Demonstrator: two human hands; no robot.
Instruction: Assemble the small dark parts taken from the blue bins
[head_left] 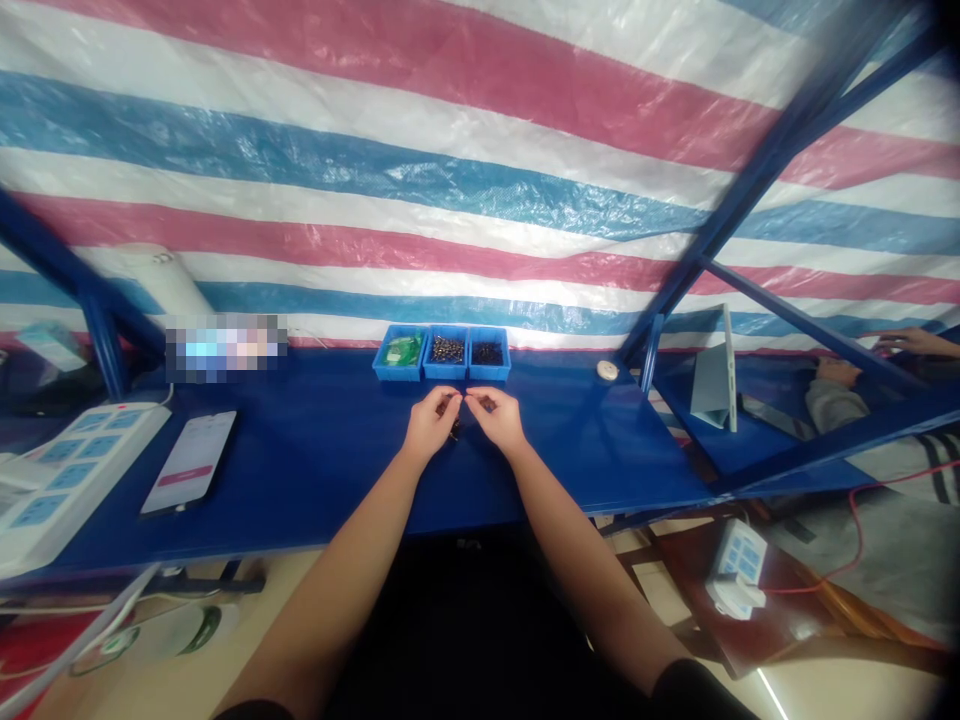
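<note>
My left hand (433,421) and my right hand (495,415) meet fingertip to fingertip above the blue table, just in front of three small blue bins. Both hands are closed in a pinch; what they hold is too small to make out. Small dark pieces (454,430) show beneath the fingers of my left hand. The left bin (400,374) contains a green plastic packet (403,350). Brassy metal pieces (448,350) fill the middle bin (445,371), and dark small parts (487,354) lie in the right bin (490,373).
On the blue table (300,470), a phone (190,462) and a white power strip (82,475) lie at left. A round white object (607,370) sits at right, near the blue frame (720,240). Beyond it are a tablet (716,375) and another person's sleeve (836,408).
</note>
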